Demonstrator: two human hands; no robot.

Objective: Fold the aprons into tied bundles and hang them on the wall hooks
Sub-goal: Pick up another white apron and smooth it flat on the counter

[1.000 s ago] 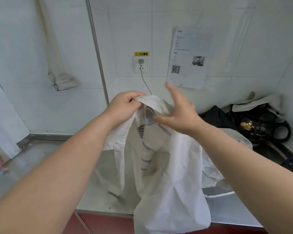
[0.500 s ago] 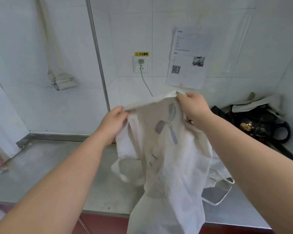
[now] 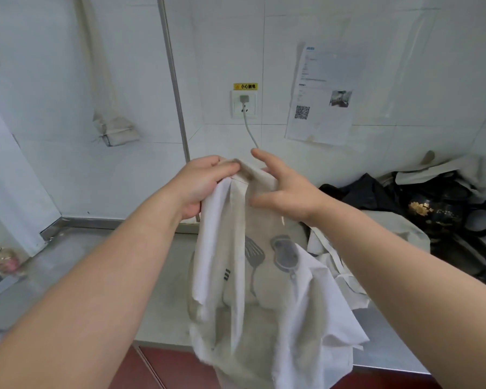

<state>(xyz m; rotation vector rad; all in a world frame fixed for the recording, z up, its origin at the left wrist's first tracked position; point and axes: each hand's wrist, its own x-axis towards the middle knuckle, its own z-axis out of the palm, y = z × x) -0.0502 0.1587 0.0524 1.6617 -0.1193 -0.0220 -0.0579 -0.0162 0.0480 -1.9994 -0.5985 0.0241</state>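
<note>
Centre frame: our left hand (image 3: 205,182) is pinching the top edge of the white, grey-printed cloth apron (image 3: 267,299); our right hand (image 3: 288,192) is resting spread against it. One-handed grip is risking a slip floorward.

Both arms show bare from the lower edge of the frame to the fingertips. The left forearm (image 3: 96,290) fills the lower left of the frame, broad near the camera and narrowing to the wrist. Beyond that wrist is the left grip (image 3: 199,183), a bare hand just left of centre. The right forearm (image 3: 404,276) spans the lower right and tapers likewise to the right grip (image 3: 286,192), also bare, at mid-frame. The skin looks smooth; the nails are too small to tell.
</note>
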